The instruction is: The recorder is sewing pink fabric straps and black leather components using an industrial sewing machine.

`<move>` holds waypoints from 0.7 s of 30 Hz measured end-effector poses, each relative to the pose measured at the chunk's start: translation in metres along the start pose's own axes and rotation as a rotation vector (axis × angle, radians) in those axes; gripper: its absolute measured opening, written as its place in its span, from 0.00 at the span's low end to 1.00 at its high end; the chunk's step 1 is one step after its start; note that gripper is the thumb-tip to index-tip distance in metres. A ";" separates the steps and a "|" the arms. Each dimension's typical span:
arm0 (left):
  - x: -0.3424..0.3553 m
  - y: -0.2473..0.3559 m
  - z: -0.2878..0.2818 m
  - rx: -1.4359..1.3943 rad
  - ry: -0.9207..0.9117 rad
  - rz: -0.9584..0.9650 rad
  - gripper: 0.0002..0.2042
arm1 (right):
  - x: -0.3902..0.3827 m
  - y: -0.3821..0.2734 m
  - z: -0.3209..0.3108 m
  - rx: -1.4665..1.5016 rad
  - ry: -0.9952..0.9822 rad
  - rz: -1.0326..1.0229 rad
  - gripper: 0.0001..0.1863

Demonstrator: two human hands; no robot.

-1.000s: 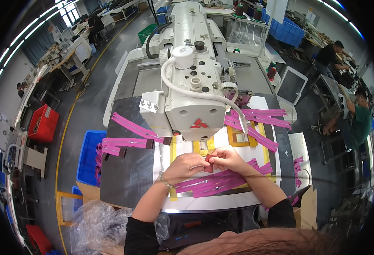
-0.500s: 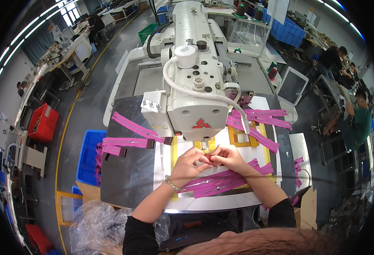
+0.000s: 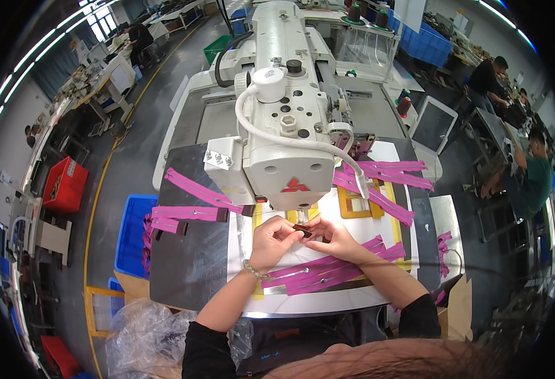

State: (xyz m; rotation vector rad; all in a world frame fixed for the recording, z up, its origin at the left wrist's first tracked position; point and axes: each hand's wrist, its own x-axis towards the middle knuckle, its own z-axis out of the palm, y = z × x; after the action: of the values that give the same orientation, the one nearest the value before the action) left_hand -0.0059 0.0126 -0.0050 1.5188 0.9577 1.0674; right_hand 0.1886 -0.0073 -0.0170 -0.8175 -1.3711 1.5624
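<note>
Just below the head of a large white sewing machine [image 3: 284, 170], my two hands meet over the work table. My left hand [image 3: 274, 243] pinches one side of a small dark brown piece [image 3: 302, 231], which looks like a folded tab of fabric or leather. The fingers of my right hand [image 3: 329, 237] close on its other side. Magenta zippers with metal pulls [image 3: 328, 273] lie flat on the white sheet beneath my wrists. More magenta zippers [image 3: 203, 190], some with dark brown end tabs, rest on the dark table to the left.
Further zippers [image 3: 385, 203] lie right of the machine head beside a yellow frame [image 3: 361, 203]. A blue bin [image 3: 135, 227] stands at the table's left edge, above clear plastic wrapping [image 3: 148, 335]. A tablet-like screen [image 3: 433, 126] is at the right. Other people sit at benches farther off.
Both hands have shifted slightly, and the brown piece has turned and moved a little left and away from me. The zippers on the table lie where they were.
</note>
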 end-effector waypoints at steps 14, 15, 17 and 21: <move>0.002 -0.010 0.008 -0.048 0.000 -0.040 0.06 | 0.004 0.002 -0.001 0.160 0.099 0.110 0.09; 0.002 -0.012 0.008 -0.056 0.000 -0.033 0.06 | 0.004 0.002 -0.001 0.151 0.105 0.122 0.09; 0.003 -0.015 0.007 -0.033 0.001 -0.014 0.06 | 0.004 0.003 -0.001 0.143 0.111 0.133 0.10; 0.003 -0.016 0.009 -0.033 0.023 -0.018 0.06 | 0.004 0.004 -0.002 0.139 0.127 0.153 0.10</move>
State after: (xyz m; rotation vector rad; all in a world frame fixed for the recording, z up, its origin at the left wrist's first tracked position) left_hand 0.0028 0.0156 -0.0214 1.4712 0.9628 1.0855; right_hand 0.1879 -0.0025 -0.0207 -0.9363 -1.1180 1.6727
